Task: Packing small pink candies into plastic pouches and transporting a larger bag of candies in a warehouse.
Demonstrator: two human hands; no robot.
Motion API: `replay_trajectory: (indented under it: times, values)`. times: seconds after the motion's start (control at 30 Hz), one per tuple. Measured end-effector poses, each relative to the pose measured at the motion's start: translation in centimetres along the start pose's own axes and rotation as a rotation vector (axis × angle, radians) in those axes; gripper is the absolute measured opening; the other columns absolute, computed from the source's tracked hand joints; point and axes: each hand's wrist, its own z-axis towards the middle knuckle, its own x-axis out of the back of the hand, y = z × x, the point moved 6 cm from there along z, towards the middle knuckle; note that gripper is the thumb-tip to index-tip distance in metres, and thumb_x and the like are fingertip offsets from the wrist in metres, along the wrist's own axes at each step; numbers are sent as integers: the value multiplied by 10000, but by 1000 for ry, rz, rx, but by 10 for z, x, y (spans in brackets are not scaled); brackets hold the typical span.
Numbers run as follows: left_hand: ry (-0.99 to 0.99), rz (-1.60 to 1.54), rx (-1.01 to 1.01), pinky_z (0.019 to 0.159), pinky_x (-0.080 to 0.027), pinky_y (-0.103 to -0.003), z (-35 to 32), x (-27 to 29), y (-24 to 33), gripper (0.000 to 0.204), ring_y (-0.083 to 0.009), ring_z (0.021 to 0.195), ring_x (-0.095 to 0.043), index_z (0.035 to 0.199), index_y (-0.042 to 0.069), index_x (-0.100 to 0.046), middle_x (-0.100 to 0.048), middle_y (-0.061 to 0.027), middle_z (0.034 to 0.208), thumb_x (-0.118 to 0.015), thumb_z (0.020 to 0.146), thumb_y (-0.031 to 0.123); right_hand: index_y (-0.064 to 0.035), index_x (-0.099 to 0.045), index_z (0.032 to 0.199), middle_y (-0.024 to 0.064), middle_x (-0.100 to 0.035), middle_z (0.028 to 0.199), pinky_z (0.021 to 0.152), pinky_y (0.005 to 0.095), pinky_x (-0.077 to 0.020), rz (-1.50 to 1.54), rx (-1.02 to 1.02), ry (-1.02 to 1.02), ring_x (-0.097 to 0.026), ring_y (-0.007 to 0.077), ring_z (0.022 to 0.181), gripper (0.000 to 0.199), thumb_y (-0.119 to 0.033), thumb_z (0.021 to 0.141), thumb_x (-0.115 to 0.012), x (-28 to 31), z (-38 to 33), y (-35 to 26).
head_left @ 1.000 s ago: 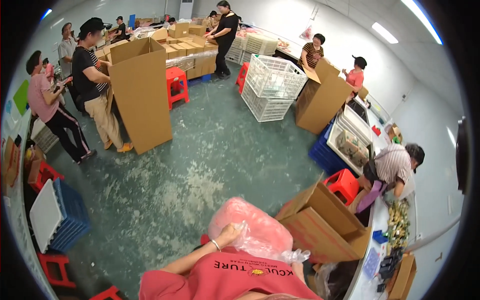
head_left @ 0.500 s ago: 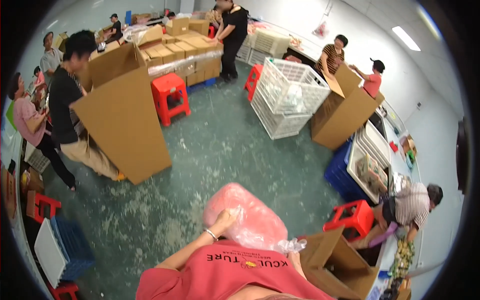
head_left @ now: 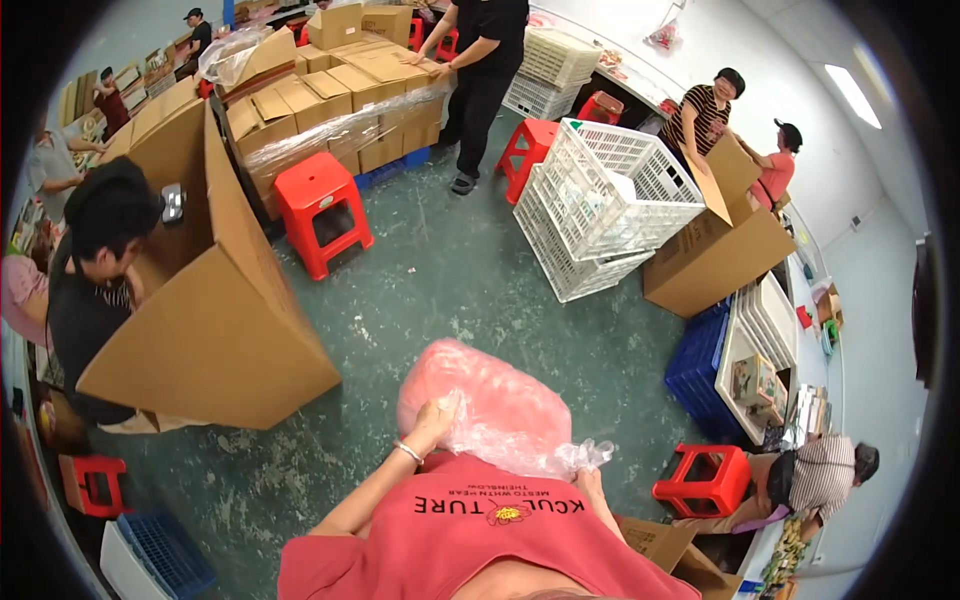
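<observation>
A large clear plastic bag (head_left: pixel 500 400) with pink contents hangs in front of my red shirt, low in the middle of the view. What the pink contents are cannot be made out through the film. My left hand (head_left: pixel 436 420) is closed on the bag's near left side, pinching the loose plastic. On the right, my right hand (head_left: pixel 590 484) grips the bag's gathered end, where the film bunches up above the fingers. Part of that hand is hidden by the shirt and the plastic.
A person in black leans over a tall open carton (head_left: pixel 220 340) at left. Ahead stand a red stool (head_left: pixel 320 205), wrapped cartons (head_left: pixel 340 110) and stacked white crates (head_left: pixel 610 200). Rightward are another carton (head_left: pixel 715 255), blue crates (head_left: pixel 695 365), a red stool (head_left: pixel 703 478) and several people.
I have moved forward with the bag; the tall carton and white crates look nearer. The open carton at lower right has slid toward the lower edge. The person at left bends lower.
</observation>
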Motion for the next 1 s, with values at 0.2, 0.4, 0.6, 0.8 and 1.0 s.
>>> replay_trajectory:
  times: [0.2, 0.4, 0.6, 0.8, 1.0]
  values:
    - [0, 51, -139, 567, -410, -354, 131, 31, 84, 433, -223, 608, -577, 770, -2, -598, -595, -157, 652, -430, 848, 389, -29, -530, 882, 22, -509, 677, 449, 242, -348, 355, 48, -39, -462, 105, 556, 156, -134, 792, -456, -51, 70, -105]
    - [-34, 29, 10, 589, -413, -346, 244, 24, 124, 438, -167, 627, -557, 792, -17, -599, -601, -124, 645, -433, 855, 383, -26, -516, 889, 20, -506, 663, 458, 241, -348, 315, 30, -20, -460, 109, 540, 186, -44, 727, -426, -74, 184, -191]
    - [20, -4, 35, 587, -413, -342, 363, 34, 148, 398, -170, 640, -557, 815, -27, -593, -609, -121, 669, -452, 830, 345, -24, -517, 843, 9, -470, 608, 439, 249, -320, 284, 71, -79, -428, 101, 504, 157, -47, 725, -417, -113, 284, -294]
    - [21, -75, 30, 566, -407, -342, 470, 40, 145, 346, -180, 612, -557, 775, -26, -586, -597, -134, 647, -448, 817, 288, -16, -523, 887, 13, -479, 618, 439, 250, -318, 79, 62, -77, -430, 103, 507, 204, -36, 723, -404, -150, 329, -378]
    - [-47, 27, 59, 570, -414, -355, 574, 53, 209, 329, -231, 628, -583, 764, -14, -592, -597, -163, 664, -459, 793, 285, -17, -530, 912, 24, -517, 691, 484, 242, -348, 295, 148, -35, -448, 99, 554, 241, -40, 716, -391, -188, 389, -470]
